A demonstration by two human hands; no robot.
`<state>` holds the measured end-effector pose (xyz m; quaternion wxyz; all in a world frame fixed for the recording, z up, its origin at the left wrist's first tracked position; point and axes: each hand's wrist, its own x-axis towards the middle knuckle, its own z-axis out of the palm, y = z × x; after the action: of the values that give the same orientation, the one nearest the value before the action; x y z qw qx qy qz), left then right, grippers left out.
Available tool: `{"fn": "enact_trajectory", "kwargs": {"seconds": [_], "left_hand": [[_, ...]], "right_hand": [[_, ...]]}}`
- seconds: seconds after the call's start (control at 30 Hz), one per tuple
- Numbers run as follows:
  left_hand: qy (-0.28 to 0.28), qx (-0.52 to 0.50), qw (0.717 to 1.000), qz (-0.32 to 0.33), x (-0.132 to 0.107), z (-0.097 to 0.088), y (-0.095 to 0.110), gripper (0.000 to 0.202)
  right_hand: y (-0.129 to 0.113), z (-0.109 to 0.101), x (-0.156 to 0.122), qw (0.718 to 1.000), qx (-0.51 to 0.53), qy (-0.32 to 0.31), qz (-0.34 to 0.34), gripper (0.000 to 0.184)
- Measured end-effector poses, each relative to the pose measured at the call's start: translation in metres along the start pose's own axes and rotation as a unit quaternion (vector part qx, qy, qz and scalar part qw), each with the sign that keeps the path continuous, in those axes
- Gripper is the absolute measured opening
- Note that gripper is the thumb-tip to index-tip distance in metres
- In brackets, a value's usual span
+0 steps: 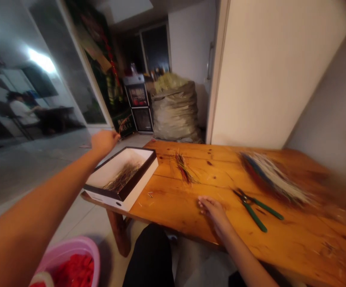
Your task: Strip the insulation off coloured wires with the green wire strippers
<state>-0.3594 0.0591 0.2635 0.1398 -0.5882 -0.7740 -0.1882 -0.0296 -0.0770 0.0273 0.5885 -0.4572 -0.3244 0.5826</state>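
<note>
My left hand (104,142) is raised above the far left corner of an open white box with a black rim (144,187). Its fingers are pinched on a thin wire (125,122), which is faint and blurred. Inside the box lies a heap of thin wire pieces (122,175). Close to the table's front edge, my right hand (213,211) rests with its fingers curled together; whatever they may hold is hidden. Beyond it lies a small bundle of coloured wires (183,168). Green-handled pliers (252,205) lie spread to its right.
A long bundle of pale and blue wires (274,177) lies on the right of the wooden table (167,215). On the floor at lower left stands a pink basin (93,247) with red pieces. A large stuffed sack (175,111) stands behind the table. A person (23,109) sits far left.
</note>
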Motion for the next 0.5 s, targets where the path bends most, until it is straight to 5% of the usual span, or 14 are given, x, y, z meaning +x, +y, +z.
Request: {"fn": "enact_trajectory", "kwargs": {"seconds": [0.1, 0.2, 0.3, 0.37, 0.5], "left_hand": [[-0.047, 0.003, 0.999, -0.026, -0.016, 0.036, -0.010, 0.044], [-0.043, 0.004, 0.998, -0.042, -0.028, 0.066, 0.003, 0.056], [-0.033, -0.032, 0.996, 0.073, -0.038, 0.087, 0.043, 0.053], [-0.123, -0.092, 0.978, 0.142, -0.050, 0.105, 0.077, 0.041], [-0.203, -0.115, 0.966, 0.114, -0.086, 0.156, 0.124, 0.024]], "right_hand": [[-0.002, -0.002, 0.002, 1.000, 0.002, -0.001, -0.003, 0.025], [-0.001, -0.002, 0.005, 1.000, 0.005, 0.006, 0.001, 0.024], [0.001, -0.001, 0.007, 1.000, 0.008, 0.012, 0.007, 0.023], [0.002, 0.001, 0.008, 1.000, 0.011, 0.013, 0.010, 0.022], [0.003, -0.002, 0.013, 1.000, 0.010, 0.016, 0.011, 0.022]]}}
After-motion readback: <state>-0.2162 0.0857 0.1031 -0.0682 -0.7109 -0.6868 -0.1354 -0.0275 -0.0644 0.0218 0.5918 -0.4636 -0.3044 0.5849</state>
